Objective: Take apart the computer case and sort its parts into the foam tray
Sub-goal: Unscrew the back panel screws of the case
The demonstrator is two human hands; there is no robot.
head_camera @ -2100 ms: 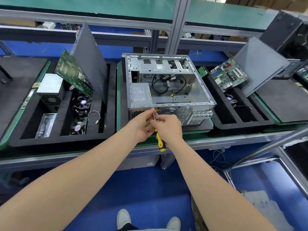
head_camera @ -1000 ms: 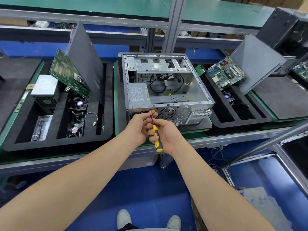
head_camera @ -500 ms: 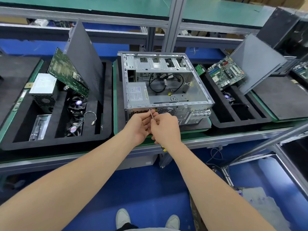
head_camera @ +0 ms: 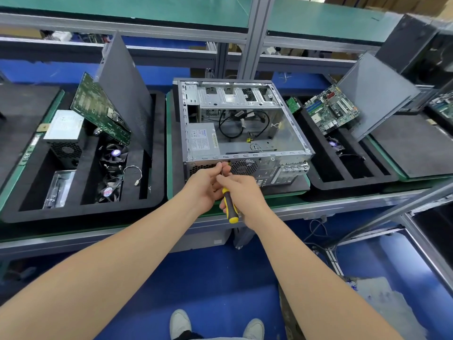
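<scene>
The open metal computer case (head_camera: 289, 133) lies on its side at the middle of the bench, with a power supply (head_camera: 201, 141) and black cables inside. My right hand (head_camera: 242, 190) grips a yellow and black screwdriver (head_camera: 229, 204), whose shaft points up at the case's rear panel near the power supply's grille. My left hand (head_camera: 208, 182) pinches the shaft near its tip. The black foam tray (head_camera: 157, 148) to the left holds a leaning side panel (head_camera: 127, 89), a green motherboard (head_camera: 98, 106), a power supply (head_camera: 65, 128), two fans (head_camera: 115, 153) and a metal bracket (head_camera: 58, 187).
A second foam tray (head_camera: 343, 177) on the right holds another motherboard (head_camera: 328, 111) and a leaning side panel (head_camera: 377, 94). Black foam mats (head_camera: 416, 148) lie at both far sides. A grey upright post (head_camera: 255, 35) stands behind the case. The bench's front rail (head_camera: 318, 209) runs below my hands.
My right hand has turned on the screwdriver, so its yellow handle shows again below the hand. Both hands stay at the case's rear panel.
</scene>
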